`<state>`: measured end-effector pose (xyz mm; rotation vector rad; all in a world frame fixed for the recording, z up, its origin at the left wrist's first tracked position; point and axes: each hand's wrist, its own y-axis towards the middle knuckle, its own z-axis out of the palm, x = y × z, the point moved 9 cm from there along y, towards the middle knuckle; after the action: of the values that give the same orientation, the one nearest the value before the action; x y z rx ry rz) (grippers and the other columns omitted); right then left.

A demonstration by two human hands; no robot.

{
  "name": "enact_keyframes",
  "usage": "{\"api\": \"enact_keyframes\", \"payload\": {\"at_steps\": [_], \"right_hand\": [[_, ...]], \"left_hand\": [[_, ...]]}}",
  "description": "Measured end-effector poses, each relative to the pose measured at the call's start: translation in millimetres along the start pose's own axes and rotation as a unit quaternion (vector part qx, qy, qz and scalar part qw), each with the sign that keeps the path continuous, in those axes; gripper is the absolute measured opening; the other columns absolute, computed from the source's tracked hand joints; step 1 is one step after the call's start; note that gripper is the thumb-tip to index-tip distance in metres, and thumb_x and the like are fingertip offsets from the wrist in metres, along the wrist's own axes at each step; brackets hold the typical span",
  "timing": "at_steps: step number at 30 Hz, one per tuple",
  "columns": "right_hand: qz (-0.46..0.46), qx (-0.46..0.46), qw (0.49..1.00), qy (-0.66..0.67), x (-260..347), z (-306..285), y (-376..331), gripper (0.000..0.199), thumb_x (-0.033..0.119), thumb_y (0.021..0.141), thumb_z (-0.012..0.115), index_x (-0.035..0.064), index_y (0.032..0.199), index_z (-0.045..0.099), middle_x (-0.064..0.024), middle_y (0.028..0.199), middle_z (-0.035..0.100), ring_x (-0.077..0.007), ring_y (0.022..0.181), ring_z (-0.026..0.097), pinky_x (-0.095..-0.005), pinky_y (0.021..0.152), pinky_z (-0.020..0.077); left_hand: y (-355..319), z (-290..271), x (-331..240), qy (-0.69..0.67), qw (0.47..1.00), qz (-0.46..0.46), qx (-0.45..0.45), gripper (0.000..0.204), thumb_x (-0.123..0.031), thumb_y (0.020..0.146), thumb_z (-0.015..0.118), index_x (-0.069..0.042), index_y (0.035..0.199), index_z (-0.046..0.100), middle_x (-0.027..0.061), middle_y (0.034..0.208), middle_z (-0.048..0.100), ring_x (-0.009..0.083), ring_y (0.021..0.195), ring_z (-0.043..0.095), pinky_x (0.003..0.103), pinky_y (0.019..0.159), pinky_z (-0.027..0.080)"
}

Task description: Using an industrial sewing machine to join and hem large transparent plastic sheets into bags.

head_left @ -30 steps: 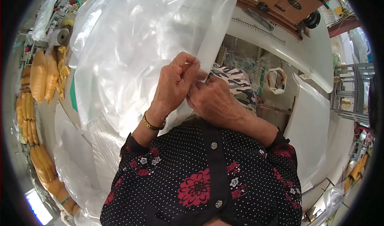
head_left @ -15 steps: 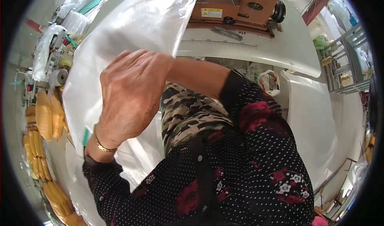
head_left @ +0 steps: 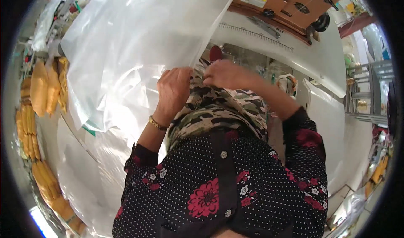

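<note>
A large sheet of clear plastic film [head_left: 139, 31] spreads from the far edge over the left side of the view and hangs down toward my lap. My left hand [head_left: 173, 90], with a gold bracelet at the wrist, is closed in a pinch on the film's right edge. Just right of it, above my camouflage-patterned lap, my right hand [head_left: 229, 74] has its fingers curled together and is slightly blurred. Whether anything small sits in those fingers is hidden. Behind the right hand shows a rounded red thing [head_left: 215, 53].
At the far right a brown machine [head_left: 290, 6] stands on a white table [head_left: 324, 61] marked with a ruler scale [head_left: 256, 36]. A grey cutter-like tool [head_left: 266, 26] lies by it. Stacked orange-yellow bundles [head_left: 40, 88] line the left. A metal rack [head_left: 368, 92] stands right.
My hands, overlapped over the film at the left before, are now apart, with the right hand drawn rightward. The left hand and the film's edge have also shifted right.
</note>
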<state>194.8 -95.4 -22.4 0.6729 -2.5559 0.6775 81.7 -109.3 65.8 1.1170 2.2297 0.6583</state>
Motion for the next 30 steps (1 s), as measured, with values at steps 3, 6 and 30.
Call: {"api": "enact_keyframes", "payload": {"at_steps": [3, 6, 30], "right_hand": [[-0.072, -0.254, 0.964, -0.016, 40, -85, -50, 0.023, 0.025, 0.090, 0.060, 0.0049, 0.101, 0.063, -0.0157, 0.089, 0.063, -0.0347, 0.088, 0.062, -0.0457, 0.079, 0.0496], [-0.184, -0.376, 0.892, -0.167, 66, -110, -64, 0.016, 0.018, 0.085, 0.062, 0.0091, 0.098, 0.063, -0.0071, 0.095, 0.062, -0.0274, 0.097, 0.061, -0.0421, 0.087, 0.0489], [-0.298, -0.340, 0.859, -0.241, 95, -88, -59, 0.012, 0.012, 0.078, 0.061, 0.0077, 0.089, 0.061, -0.0041, 0.091, 0.058, -0.0223, 0.091, 0.058, -0.0367, 0.083, 0.0470]], "left_hand": [[-12, 2, 17, -0.119, 0.974, -0.194, -0.007, 0.002, -0.001, 0.087, 0.060, -0.002, 0.089, 0.059, 0.0125, 0.069, 0.058, 0.0265, 0.062, 0.059, 0.034, 0.059, 0.046], [-26, 9, 35, -0.218, 0.923, -0.316, 0.004, 0.010, -0.008, 0.091, 0.063, 0.002, 0.088, 0.062, 0.0066, 0.064, 0.059, 0.0128, 0.057, 0.054, 0.027, 0.056, 0.043], [-4, -32, -31, -0.040, 0.988, -0.148, -0.014, 0.043, 0.000, 0.084, 0.063, -0.003, 0.127, 0.058, 0.0145, 0.095, 0.068, 0.0288, 0.075, 0.067, 0.036, 0.064, 0.054]]}}
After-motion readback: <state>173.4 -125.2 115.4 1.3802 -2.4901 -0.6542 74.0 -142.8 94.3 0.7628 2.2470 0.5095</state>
